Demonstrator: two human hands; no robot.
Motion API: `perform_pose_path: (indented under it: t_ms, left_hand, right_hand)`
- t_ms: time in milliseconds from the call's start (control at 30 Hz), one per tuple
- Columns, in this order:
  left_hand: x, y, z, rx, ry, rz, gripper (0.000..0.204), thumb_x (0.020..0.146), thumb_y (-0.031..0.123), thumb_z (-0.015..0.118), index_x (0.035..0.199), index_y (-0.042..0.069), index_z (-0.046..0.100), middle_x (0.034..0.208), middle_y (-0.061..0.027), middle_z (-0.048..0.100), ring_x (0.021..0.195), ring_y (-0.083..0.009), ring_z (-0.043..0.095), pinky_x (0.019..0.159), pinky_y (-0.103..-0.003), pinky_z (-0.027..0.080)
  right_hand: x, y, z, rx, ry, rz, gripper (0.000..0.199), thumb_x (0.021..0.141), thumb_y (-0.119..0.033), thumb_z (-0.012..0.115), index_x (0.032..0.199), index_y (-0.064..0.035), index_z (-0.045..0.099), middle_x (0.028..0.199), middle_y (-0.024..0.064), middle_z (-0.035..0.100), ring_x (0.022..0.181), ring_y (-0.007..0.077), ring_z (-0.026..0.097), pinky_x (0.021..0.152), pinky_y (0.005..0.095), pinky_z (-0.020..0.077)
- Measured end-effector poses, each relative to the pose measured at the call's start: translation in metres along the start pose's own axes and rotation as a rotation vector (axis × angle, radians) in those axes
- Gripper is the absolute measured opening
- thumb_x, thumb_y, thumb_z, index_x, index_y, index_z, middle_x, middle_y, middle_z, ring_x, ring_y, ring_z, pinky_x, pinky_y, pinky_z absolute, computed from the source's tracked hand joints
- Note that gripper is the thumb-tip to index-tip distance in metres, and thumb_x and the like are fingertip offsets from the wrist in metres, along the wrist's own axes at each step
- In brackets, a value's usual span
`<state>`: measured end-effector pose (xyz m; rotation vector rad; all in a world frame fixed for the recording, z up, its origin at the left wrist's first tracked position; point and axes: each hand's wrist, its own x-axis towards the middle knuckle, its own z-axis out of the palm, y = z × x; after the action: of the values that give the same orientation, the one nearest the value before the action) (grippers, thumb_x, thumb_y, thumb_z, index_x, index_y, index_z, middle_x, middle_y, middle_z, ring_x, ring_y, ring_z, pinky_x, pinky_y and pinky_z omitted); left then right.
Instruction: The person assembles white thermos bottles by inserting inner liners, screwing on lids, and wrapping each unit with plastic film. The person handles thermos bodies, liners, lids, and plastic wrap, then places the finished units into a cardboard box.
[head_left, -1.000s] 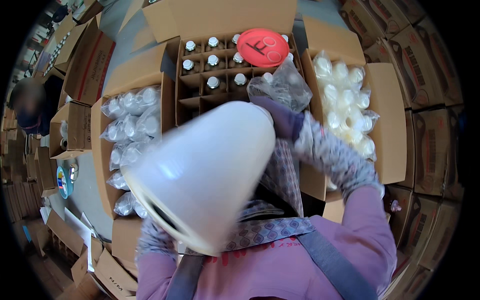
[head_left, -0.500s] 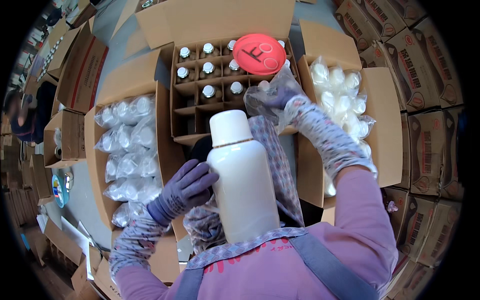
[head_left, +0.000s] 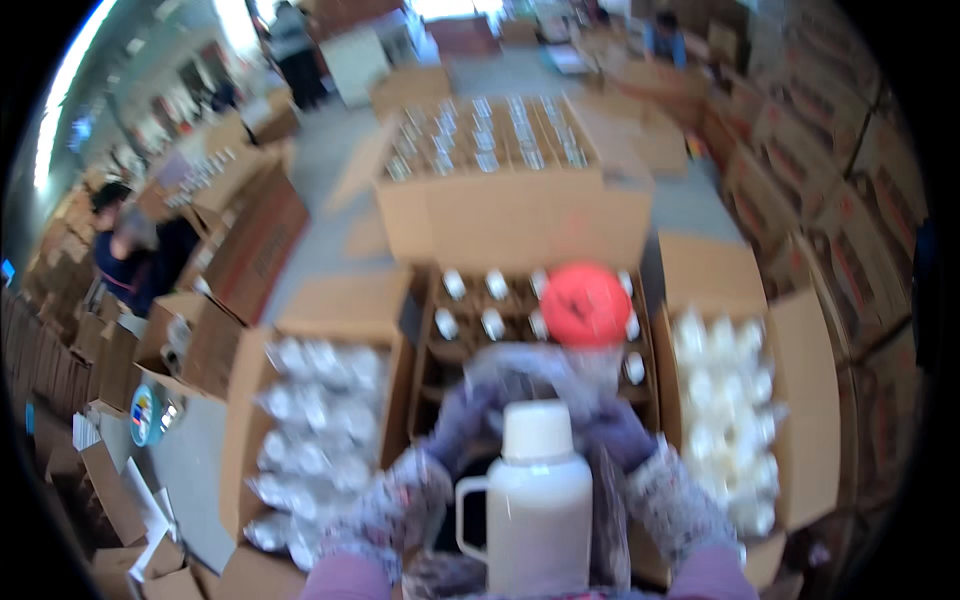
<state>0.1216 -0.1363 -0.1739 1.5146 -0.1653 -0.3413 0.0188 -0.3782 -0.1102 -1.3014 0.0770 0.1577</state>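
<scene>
My purple-gloved left hand (head_left: 458, 422) and purple-gloved right hand (head_left: 614, 432) look matt, like cloth, and my pale patterned sleeves (head_left: 385, 512) are soft fabric. Between them I grip a clear, thin plastic bag (head_left: 535, 365), crinkled and shiny. Near me, the white cylindrical handled flask (head_left: 540, 515) is smooth and glossy. On the right, the brown open carton (head_left: 808, 410) is matt cardboard; farther off, the red round disc (head_left: 585, 312) looks dull.

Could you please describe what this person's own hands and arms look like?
The left hand and right hand wear purple gloves. Whitish fabric oversleeves with a small, speckled grey-and-reddish print run between the gloves and pinkish-lilac sleeves. Blur hides any finer markings.
</scene>
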Motion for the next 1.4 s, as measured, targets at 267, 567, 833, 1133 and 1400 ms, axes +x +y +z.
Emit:
perform_pose_path:
  t_ms: [267,567,833,1133,1400]
  left_hand:
    - [-0.128,0.037,-0.029,-0.213,-0.116,0.103,0.024,0.088,0.011,0.055,0.108,-0.001,0.064,0.103,-0.0087,0.066,0.093,-0.0165,0.062,0.087,-0.029,0.049]
    - [-0.246,0.067,0.003,-0.319,0.234,0.104,0.049,0.093,0.02,0.057,0.133,-0.004,0.045,0.109,-0.0097,0.063,0.099,-0.0181,0.061,0.089,-0.033,0.05]
    - [-0.311,0.074,-0.053,0.566,-0.584,0.467,0.034,0.086,0.006,0.06,0.12,0.003,0.058,0.121,-0.0162,0.058,0.113,-0.0291,0.057,0.098,-0.039,0.044]
    - [-0.229,0.12,0.087,0.064,-0.5,0.074,0.091,0.071,0.035,0.076,0.14,-0.002,0.029,0.135,-0.0182,0.04,0.12,-0.0321,0.045,0.101,-0.043,0.039]
    - [-0.254,0.13,0.191,0.924,-1.119,0.886,0.079,0.065,0.042,0.076,0.129,0.002,0.052,0.14,-0.0141,0.042,0.131,-0.0455,0.031,0.102,-0.067,0.024]
  right_hand:
    - [-0.041,-0.038,-0.006,-0.579,-0.597,-0.414,0.014,0.074,-0.013,0.065,0.084,-0.0027,0.065,0.076,0.0056,0.059,0.072,0.018,0.055,0.07,0.0311,0.0453]
    - [-0.153,-0.038,0.039,-0.779,-0.677,-0.37,0.017,0.076,-0.019,0.067,0.078,-0.0031,0.062,0.073,0.0122,0.059,0.074,0.0313,0.058,0.068,0.0383,0.0475]
    - [-0.252,0.011,0.023,-1.143,-0.562,-0.431,0.02,0.07,-0.029,0.066,0.08,-0.0117,0.066,0.095,0.0026,0.064,0.108,0.0305,0.053,0.09,0.0426,0.0414]
    - [-0.271,-0.062,0.026,-0.338,0.374,-0.115,0.046,0.081,-0.047,0.068,0.094,-0.0033,0.066,0.084,0.009,0.064,0.079,0.018,0.063,0.069,0.032,0.0516]
    - [-0.293,-0.115,-0.042,-0.244,0.331,1.088,0.034,0.082,-0.028,0.065,0.096,0.0031,0.065,0.083,0.0174,0.069,0.062,0.0206,0.069,0.052,0.0296,0.0564]
